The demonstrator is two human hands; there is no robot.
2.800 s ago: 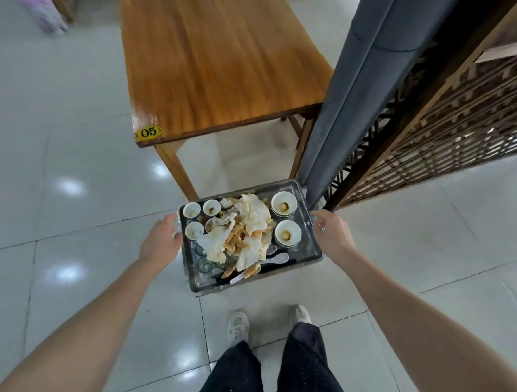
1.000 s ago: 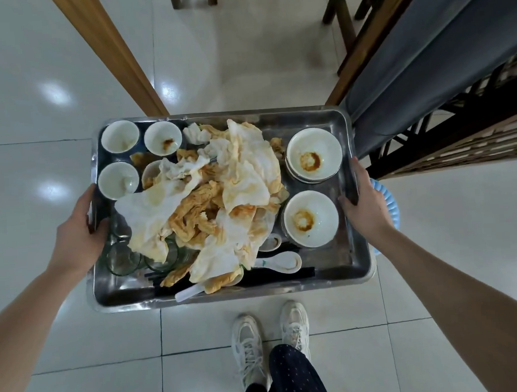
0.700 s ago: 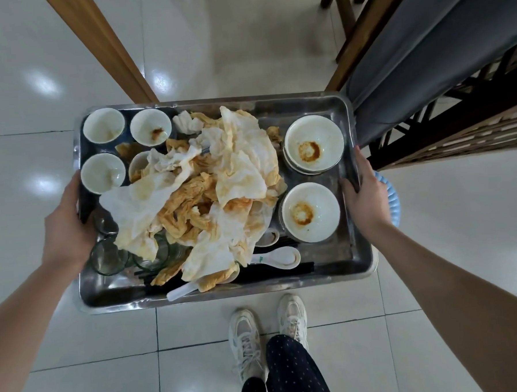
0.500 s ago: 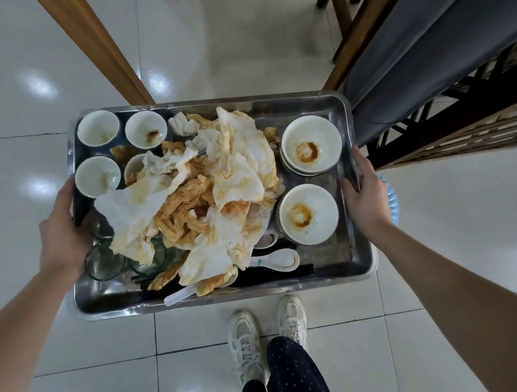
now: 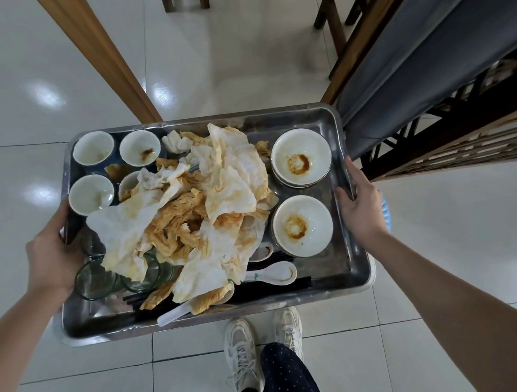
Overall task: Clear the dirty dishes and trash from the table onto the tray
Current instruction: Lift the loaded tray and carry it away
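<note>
Left hand [image 5: 52, 251] was curled round the left rim of the tray [image 5: 338, 251], which sat fully loaded between both hands, over the floor and just ahead of the shoes [image 5: 241, 343]. Risks, as judged: the glasses [image 5: 94, 279] stood hard by the left hand, half under the napkins [image 5: 192, 217] — a dip to that side would likely topple them first. The cups [image 5: 93, 150] in the far left corner were packed close and could knock together. The napkin heap rose loose above the rim, and a jolt might shed pieces. Spoon [image 5: 273, 274] and chopsticks [image 5: 274, 286] lay free along the near wall and would slide on a tip toward the body. The bowls [image 5: 302, 225] sat on bare metal, apt to skate. Right hand [image 5: 361, 208] grasped the right rim. Edges: a table leg [image 5: 103, 57] slanted just beyond the far left corner. Open tiled floor [image 5: 229, 62] lay ahead, between it and the bench [image 5: 423, 52] — its grey padding nearly met the far right corner. A dark lattice screen [image 5: 473, 142] stood close behind the right hand. Clearest room lay left and straight ahead; a swing right would probably catch the tray's corner.
</note>
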